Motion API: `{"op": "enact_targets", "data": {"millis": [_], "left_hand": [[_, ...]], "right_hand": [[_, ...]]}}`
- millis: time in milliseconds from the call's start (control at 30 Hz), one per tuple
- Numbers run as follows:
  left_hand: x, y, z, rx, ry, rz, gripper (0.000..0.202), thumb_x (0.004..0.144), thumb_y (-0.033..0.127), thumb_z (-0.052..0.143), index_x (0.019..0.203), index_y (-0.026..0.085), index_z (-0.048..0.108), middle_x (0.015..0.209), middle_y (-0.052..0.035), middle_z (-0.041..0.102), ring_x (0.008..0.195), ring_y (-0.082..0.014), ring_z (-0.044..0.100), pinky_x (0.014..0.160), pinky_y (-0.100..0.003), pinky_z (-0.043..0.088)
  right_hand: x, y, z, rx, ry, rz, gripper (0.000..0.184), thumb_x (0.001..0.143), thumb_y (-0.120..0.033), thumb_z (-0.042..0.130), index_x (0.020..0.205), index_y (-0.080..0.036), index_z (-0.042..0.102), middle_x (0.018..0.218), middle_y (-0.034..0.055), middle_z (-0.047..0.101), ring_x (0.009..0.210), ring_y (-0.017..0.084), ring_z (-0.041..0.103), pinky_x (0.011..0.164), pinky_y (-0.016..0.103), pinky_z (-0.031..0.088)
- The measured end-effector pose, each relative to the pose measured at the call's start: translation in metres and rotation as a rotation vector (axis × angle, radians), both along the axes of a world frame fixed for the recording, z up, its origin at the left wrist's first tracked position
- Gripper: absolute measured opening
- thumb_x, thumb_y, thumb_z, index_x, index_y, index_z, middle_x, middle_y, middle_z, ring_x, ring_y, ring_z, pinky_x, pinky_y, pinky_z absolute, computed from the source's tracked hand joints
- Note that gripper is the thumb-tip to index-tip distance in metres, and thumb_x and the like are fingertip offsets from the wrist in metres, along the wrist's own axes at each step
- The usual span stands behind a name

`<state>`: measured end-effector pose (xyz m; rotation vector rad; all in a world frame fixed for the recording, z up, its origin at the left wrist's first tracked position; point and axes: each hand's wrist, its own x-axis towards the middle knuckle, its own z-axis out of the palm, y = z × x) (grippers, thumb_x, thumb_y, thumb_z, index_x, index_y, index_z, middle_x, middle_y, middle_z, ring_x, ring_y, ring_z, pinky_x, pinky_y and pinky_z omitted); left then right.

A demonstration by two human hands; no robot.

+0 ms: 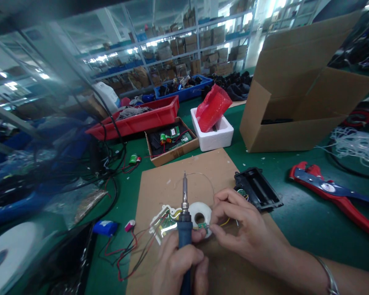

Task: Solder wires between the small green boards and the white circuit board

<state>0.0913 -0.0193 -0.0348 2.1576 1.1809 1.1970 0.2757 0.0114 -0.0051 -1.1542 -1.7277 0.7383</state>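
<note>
My left hand [181,258] is wrapped round a soldering iron [185,229], its metal tip pointing up and away from me. One fingertip of that hand lies against a small green circuit board [202,226] on a white ring-shaped roll [199,209]. My right hand [242,225] is closed in a pinch beside the board, on what looks like a thin wire [224,223]; its end is hidden by the fingers. A fine strand [207,177] arcs from the right fingers over the cardboard. Left of the roll lies a clear-edged part with a green board [166,223] and red and black leads.
A brown cardboard sheet [160,180] covers the green bench. A black battery holder [258,188] and red-handled cutters [329,188] lie right. Behind stand a parts box [172,153], white foam box [217,137], carton [285,135] and red tray [147,119]. A blue battery [105,228] lies left.
</note>
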Motion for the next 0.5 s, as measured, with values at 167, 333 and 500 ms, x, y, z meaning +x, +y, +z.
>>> {"op": "enact_targets", "data": {"millis": [167, 333, 500], "left_hand": [[0.001, -0.002, -0.005, -0.007, -0.022, -0.015, 0.023, 0.079, 0.011, 0.051, 0.090, 0.030, 0.057, 0.099, -0.0035, 0.071, 0.087, -0.0233, 0.069, 0.068, -0.040, 0.061], [0.004, -0.002, 0.003, 0.055, -0.022, 0.036, 0.021, 0.080, 0.009, 0.050, 0.089, 0.028, 0.055, 0.095, -0.0038, 0.070, 0.084, -0.0203, 0.069, 0.066, -0.035, 0.061], [0.007, 0.000, 0.010, 0.100, -0.041, 0.052, 0.021, 0.080, 0.006, 0.049, 0.085, 0.025, 0.053, 0.095, -0.0023, 0.069, 0.080, -0.0158, 0.068, 0.067, -0.030, 0.060]], "right_hand": [[-0.001, 0.001, -0.004, 0.036, -0.046, -0.005, 0.017, 0.069, -0.001, 0.058, 0.071, -0.019, 0.059, 0.082, 0.0018, 0.055, 0.077, 0.015, 0.055, 0.066, 0.026, 0.046], [-0.001, 0.001, -0.007, 0.074, -0.046, 0.024, 0.017, 0.070, -0.002, 0.057, 0.072, -0.019, 0.057, 0.080, 0.0017, 0.060, 0.077, 0.016, 0.056, 0.067, 0.028, 0.045], [-0.001, 0.002, -0.006, 0.171, -0.095, 0.052, 0.016, 0.073, -0.003, 0.057, 0.074, -0.019, 0.056, 0.076, 0.0019, 0.063, 0.073, 0.017, 0.055, 0.064, 0.029, 0.043]]}}
